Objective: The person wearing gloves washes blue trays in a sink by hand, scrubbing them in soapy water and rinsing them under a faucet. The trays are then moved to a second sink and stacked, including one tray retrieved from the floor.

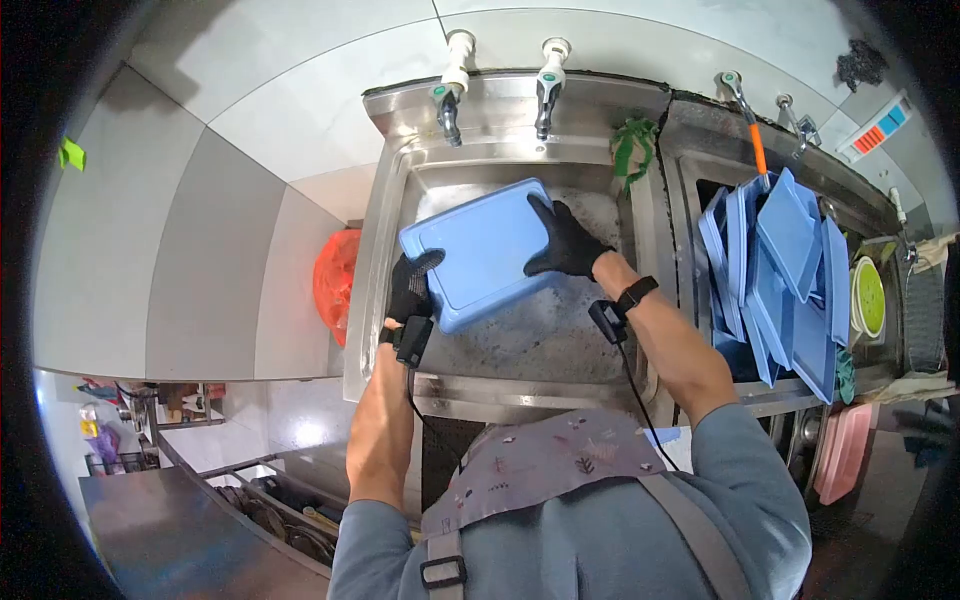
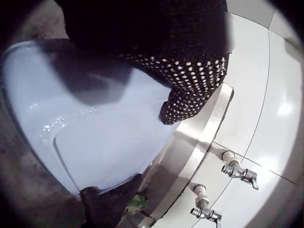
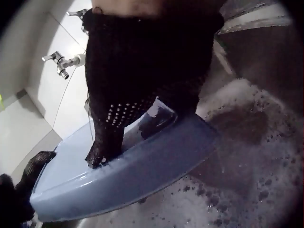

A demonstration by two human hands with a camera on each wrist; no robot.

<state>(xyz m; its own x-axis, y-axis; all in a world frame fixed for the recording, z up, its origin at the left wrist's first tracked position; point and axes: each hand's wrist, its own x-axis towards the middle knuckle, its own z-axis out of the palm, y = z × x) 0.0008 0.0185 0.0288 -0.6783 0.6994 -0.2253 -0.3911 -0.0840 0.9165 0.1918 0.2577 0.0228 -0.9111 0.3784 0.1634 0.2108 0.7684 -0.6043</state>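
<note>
- my left grip (image 1: 412, 288) clamps one end of the blue container (image 1: 485, 245)
- my right grip (image 1: 572, 240) clamps the other, seemingly to steady it above suds (image 1: 580, 308)

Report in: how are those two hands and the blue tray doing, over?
Left hand and right hand: both gripping blue tray. Tray held over sudsy sink. Nearest taps behind, clear of it.

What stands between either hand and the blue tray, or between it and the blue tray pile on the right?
Nothing visible between the blue tray and the gloved left hand or right hand; both grip it. Toward the pile of blue trays: the right hand, then the steel sink divider.
</note>
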